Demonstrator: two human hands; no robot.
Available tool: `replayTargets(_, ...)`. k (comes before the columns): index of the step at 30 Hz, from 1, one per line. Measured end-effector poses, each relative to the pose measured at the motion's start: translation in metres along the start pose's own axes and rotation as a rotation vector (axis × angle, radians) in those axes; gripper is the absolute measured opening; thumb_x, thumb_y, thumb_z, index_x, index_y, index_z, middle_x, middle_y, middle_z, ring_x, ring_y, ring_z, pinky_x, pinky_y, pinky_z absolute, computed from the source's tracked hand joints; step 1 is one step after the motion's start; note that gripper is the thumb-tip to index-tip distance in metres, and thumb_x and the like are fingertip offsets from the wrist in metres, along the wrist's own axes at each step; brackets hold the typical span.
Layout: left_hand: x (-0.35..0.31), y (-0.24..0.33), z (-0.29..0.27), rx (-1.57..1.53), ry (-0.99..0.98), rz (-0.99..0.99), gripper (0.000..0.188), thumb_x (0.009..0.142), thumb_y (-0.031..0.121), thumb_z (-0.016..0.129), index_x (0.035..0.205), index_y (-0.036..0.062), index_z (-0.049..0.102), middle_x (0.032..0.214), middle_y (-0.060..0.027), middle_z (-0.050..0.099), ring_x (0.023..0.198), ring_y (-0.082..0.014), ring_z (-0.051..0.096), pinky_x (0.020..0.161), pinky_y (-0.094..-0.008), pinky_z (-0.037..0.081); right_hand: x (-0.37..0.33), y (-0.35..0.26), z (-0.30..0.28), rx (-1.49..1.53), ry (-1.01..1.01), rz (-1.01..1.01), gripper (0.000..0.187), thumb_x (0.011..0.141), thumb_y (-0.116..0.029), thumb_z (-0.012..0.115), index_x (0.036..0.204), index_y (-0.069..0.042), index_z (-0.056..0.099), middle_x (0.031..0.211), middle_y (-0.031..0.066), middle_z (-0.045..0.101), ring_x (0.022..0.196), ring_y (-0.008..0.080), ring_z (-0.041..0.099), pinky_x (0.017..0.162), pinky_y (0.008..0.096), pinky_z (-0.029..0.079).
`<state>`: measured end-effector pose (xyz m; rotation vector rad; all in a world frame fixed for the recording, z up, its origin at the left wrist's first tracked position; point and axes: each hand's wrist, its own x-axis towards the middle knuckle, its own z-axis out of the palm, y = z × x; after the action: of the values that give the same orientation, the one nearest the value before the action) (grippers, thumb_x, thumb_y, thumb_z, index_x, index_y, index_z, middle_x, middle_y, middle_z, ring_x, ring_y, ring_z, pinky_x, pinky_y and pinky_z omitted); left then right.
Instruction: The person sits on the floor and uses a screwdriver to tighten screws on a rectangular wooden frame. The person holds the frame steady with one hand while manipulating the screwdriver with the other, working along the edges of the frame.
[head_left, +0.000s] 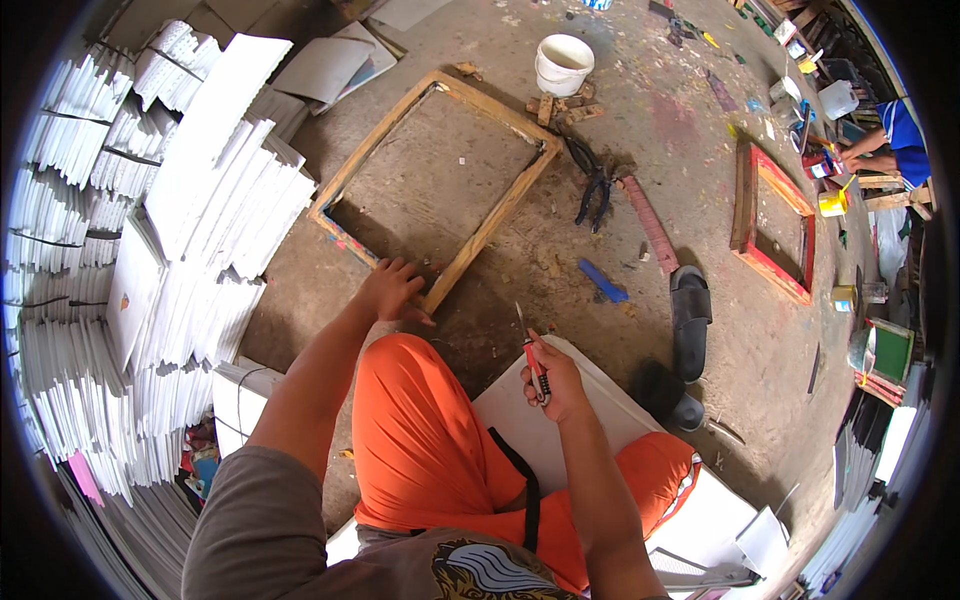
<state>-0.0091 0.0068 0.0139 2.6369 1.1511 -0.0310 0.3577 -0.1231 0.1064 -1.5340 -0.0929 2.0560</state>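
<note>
From afar I see right hand clamped on red knife, blade pointing away, maybe to spare leg; left hand touches near side of wood frame lying ahead of it, maybe steadying; pinching or resting, I cannot tell

Red-black knife; tan frame; orange trousers; white bucket.

Below you spreads a paint-spotted concrete floor. Resting on it ahead are a pale wooden frame, a white bucket and dark pliers; beside the pliers, a pink-wrapped handle; nearer you, a blue strip and dark sandal; farther right, a red-painted frame.
</note>
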Motion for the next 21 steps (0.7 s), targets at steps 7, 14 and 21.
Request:
replayTargets(7, 0.029, 0.004, -0.012, -0.016, -0.031, -0.162, 0.081, 0.065, 0.078, 0.082, 0.112, 0.0122, 0.075, 0.12, -0.0125, 0.069, 0.121, -0.0351, 0.061, 0.104, -0.0474, 0.047, 0.003, 0.008, 0.01, -0.217, 0.095, -0.114, 0.046, 0.11, -0.028, 0.057, 0.156, -0.022, 0.056, 0.07, 0.0061, 0.062, 0.043, 0.0175, 0.054, 0.038, 0.0365, 0.04)
replayTargets(14, 0.031, -0.007, -0.015, -0.481, 0.265, -0.532, 0.058, 0.091, 0.063, 0.072, 0.113, 0.0098, 0.075, 0.122, -0.0135, 0.068, 0.125, -0.0362, 0.059, 0.111, -0.0542, 0.041, 0.053, 0.033, 0.018, -0.99, 0.167, -0.911, 0.044, 0.108, -0.03, 0.062, 0.15, -0.018, 0.062, 0.094, 0.0103, 0.077, 0.074, 0.024, 0.073, 0.069, 0.0385, 0.057)
replayTargets(21, 0.066, -0.029, 0.022, -0.028, 0.618, -1.021, 0.053, 0.109, 0.054, 0.047, 0.124, 0.0094, 0.073, 0.138, -0.015, 0.063, 0.146, -0.038, 0.043, 0.126, -0.058, 0.022, 0.048, -0.016, 0.088, -1.345, 0.315, -0.59, 0.039, 0.107, -0.035, 0.058, 0.145, -0.03, 0.065, 0.113, 0.0083, 0.079, 0.102, 0.0347, 0.075, 0.088, 0.0462, 0.057)
